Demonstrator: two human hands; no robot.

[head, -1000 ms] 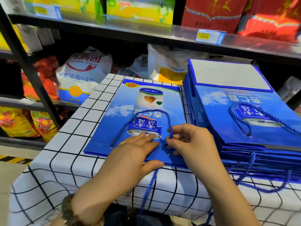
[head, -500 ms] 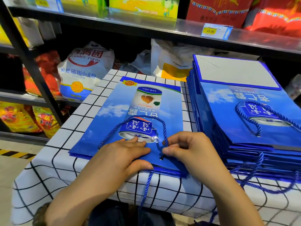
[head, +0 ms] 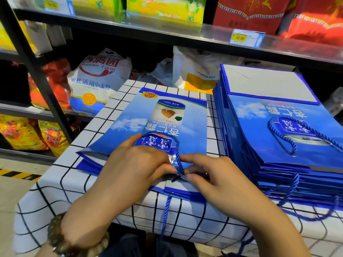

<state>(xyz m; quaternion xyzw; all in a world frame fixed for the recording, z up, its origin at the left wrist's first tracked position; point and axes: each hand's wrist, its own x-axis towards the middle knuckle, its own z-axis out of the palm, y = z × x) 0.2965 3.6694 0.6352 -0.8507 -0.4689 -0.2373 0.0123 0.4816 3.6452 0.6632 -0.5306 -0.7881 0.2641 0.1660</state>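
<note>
Right grip pinching one cord, one bag

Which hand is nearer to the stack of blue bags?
Right. The right hand pinches the cord just left of the stack; the left hand presses the single bag farther left.

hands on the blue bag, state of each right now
Left hand: open, pressing the flat blue paper gift bag.
Right hand: fingers pinching the bag's blue rope handle.
</note>
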